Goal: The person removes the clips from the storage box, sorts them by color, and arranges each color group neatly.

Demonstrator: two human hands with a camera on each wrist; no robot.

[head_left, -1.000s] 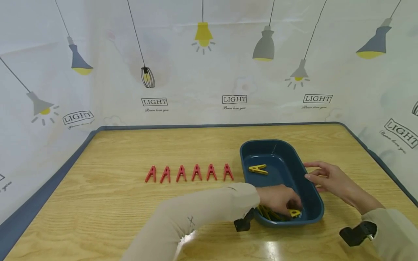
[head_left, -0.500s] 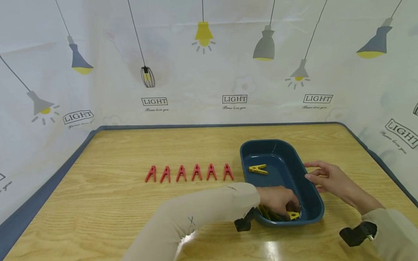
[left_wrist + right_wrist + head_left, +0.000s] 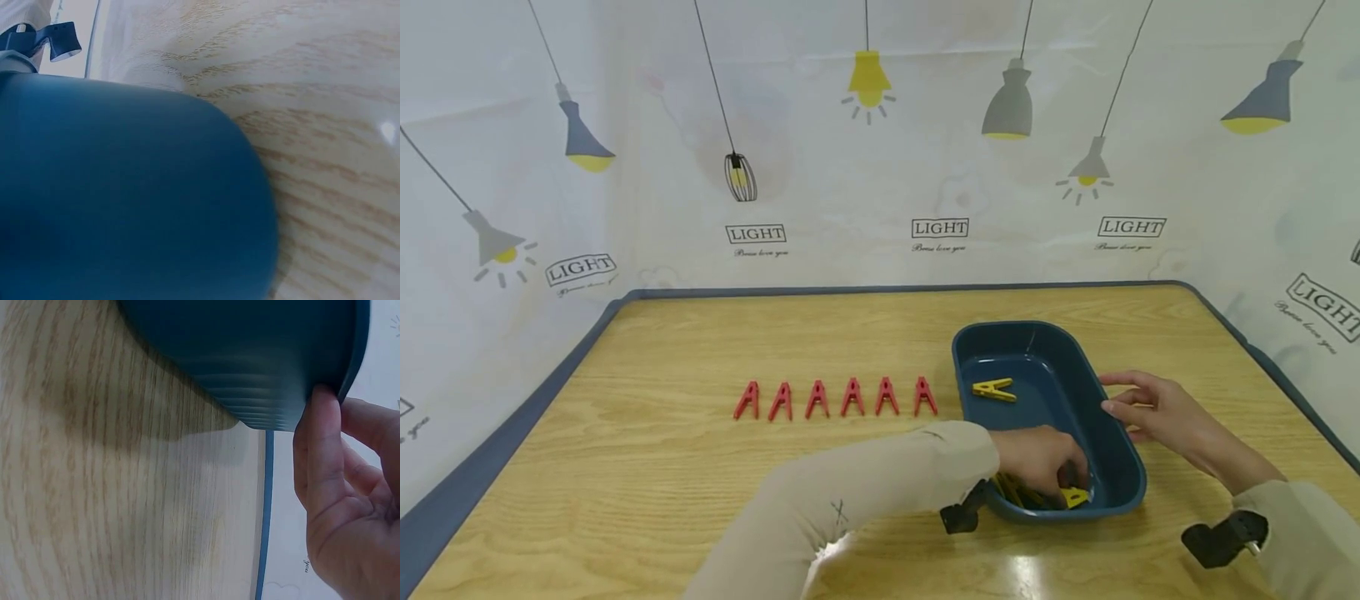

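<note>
A dark blue plastic basin [image 3: 1052, 333] stands on the right part of the table. My left hand [image 3: 1037, 458] reaches down into its near end, fingers bent, with a yellow clothespin [image 3: 1077, 498] at the fingertips. More yellow clothespins [image 3: 1011, 490] lie under that hand, partly hidden by it. One yellow clothespin [image 3: 994, 389] rests alone toward the basin's far end. Outside the right wall is my right hand [image 3: 1161, 412]; its extended fingers [image 3: 325, 444] touch the basin just below the rim. The left wrist view is largely filled by the basin's outer wall [image 3: 137, 187], hiding the hand.
To the left of the basin, several red clothespins [image 3: 852, 397] stand in a row on the wooden table [image 3: 625, 467]. A white sheet printed with lamps [image 3: 820, 167] hangs behind and at the sides, with a blue-grey border along the table's edge.
My left fingers and the yellow clothespin at their tips have shifted slightly within the basin. My right hand, the basin and the red row look the same.
</note>
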